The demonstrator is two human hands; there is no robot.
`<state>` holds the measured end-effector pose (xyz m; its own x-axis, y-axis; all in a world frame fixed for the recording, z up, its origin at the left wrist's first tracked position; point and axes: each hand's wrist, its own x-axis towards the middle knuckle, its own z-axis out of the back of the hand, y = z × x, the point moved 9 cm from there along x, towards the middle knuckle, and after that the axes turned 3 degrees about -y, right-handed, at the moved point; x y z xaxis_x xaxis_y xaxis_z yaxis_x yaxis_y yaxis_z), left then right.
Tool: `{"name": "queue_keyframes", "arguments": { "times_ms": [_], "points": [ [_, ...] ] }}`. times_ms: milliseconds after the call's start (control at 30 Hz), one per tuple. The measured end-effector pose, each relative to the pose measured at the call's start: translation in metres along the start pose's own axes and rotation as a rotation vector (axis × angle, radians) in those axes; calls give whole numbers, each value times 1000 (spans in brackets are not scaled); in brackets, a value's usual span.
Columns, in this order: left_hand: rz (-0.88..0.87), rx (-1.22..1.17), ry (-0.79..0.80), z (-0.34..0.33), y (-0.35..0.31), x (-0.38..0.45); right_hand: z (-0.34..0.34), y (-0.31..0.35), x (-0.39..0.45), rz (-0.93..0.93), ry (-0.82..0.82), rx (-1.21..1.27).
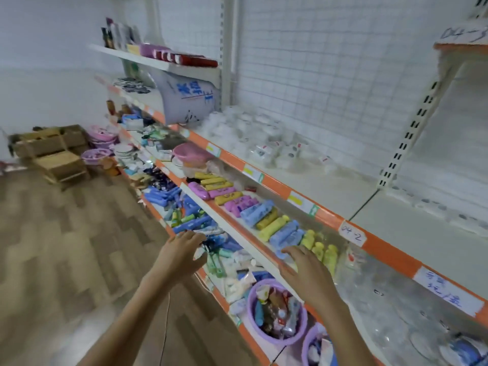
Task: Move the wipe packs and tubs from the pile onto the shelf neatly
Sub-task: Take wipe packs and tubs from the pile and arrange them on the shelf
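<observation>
R hand (303, 270) open just beside blue wipe packs (286, 235), no contact.

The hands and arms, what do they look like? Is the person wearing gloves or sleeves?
No gloves and no sleeves show. The left hand and the right hand are bare, and both forearms are bare right down to the bottom edge of the picture. I see no rings, watch or bracelet. A thin pale cord hangs beside the left forearm.
</observation>
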<state>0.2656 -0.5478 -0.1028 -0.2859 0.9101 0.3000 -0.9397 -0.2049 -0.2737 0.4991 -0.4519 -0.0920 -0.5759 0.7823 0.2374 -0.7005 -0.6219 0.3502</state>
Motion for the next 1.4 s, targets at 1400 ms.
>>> {"name": "queue_keyframes", "arguments": {
  "times_ms": [1400],
  "points": [
    [-295, 24, 88, -5, 149, 666, 5, -57, 620, -206, -160, 138]
  ]
}}
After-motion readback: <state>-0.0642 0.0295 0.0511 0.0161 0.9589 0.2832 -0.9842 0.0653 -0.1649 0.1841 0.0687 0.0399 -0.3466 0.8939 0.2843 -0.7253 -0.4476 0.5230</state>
